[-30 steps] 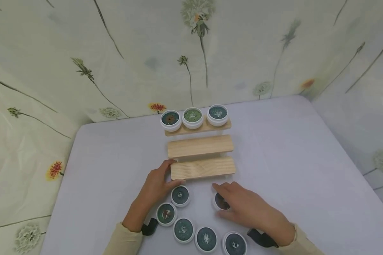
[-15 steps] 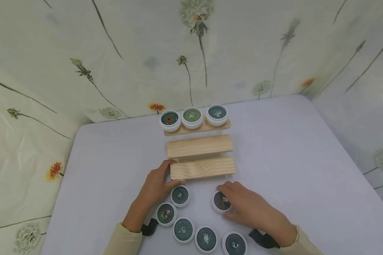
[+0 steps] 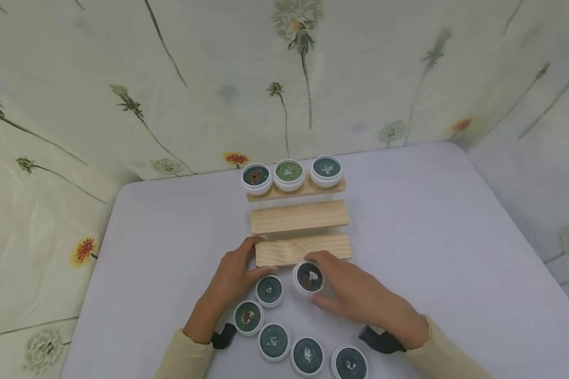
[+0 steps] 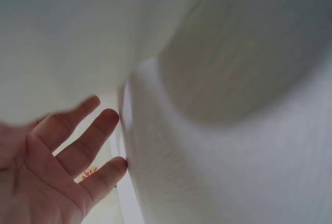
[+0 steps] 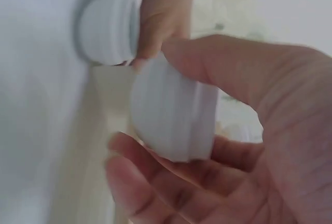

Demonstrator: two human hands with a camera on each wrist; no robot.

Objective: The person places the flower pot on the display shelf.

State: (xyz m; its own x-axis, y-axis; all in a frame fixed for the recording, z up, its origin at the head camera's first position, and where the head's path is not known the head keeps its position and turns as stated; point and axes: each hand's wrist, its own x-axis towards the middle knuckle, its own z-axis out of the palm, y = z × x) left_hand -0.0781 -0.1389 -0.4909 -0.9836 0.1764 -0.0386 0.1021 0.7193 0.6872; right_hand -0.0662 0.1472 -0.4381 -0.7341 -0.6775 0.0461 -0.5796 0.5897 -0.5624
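Observation:
My right hand (image 3: 355,289) holds a small white round pot (image 3: 309,277), dark-topped with brown and white bits, by its side, just in front of the lowest shelf. In the right wrist view the pot (image 5: 171,112) sits between thumb and fingers, off the table. My left hand (image 3: 232,273) grips the left end of a stepped wooden stand (image 3: 284,251), thumb in front and index finger behind. Its fingers (image 4: 101,177) touch the stand's side in the left wrist view. Three similar pots (image 3: 289,175) stand on the top shelf; the two lower shelves are bare.
Several more white pots with dark green tops curve across the table in front of the stand, among them a pot (image 3: 268,291) near the left thumb and a pot (image 3: 350,363) at the front. A flowered curtain (image 3: 208,105) hangs behind the white-covered table (image 3: 431,221).
My right hand has picked up the brown-flecked pot and moved it left and toward the lowest shelf. My left hand has stayed at the stand's end.

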